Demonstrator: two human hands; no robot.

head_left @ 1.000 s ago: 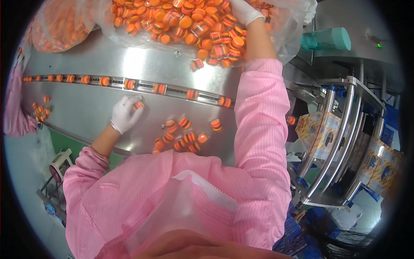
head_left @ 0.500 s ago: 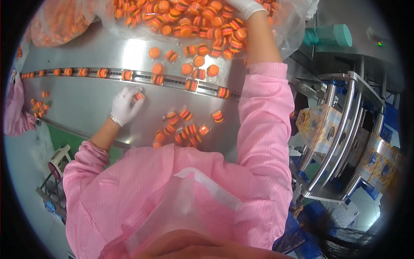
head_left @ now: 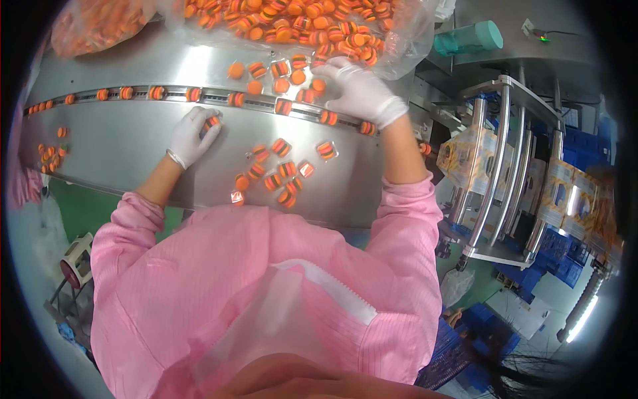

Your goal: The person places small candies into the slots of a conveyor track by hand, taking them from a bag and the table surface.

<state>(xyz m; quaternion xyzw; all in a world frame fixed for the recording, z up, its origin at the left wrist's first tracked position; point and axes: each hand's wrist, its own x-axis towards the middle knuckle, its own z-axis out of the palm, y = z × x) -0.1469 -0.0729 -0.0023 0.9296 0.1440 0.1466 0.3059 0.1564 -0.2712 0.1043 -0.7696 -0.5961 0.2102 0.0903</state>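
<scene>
My gloved left hand (head_left: 189, 139) rests low over the metal table, its thumb and fingers closed on a burger-shaped gummy candy (head_left: 212, 122) in clear wrap. The hand lies just on my side of a narrow conveyor channel (head_left: 216, 98), where similar candies travel in a spaced row. Across that channel, my gloved right hand (head_left: 364, 93) reaches over with thumb and fingers apart. Its fingertips are right beside loose wrapped candies (head_left: 318, 85) at the front edge of a big candy heap (head_left: 299, 30). A scattered group of candies (head_left: 286, 169) lies between my arms.
The heap spills from a clear plastic bag (head_left: 409, 46); another full bag (head_left: 100, 30) stands at far left. A teal bottle (head_left: 468, 38) lies at the back right. Metal rollers with printed film (head_left: 558, 193) stand at right. Part of a co-worker's pink sleeve (head_left: 25, 186) shows at left.
My right hand has come back from the heap toward me, down to the loose candies by the channel. My left hand stays near the channel with its candy. The view has shifted slightly.
</scene>
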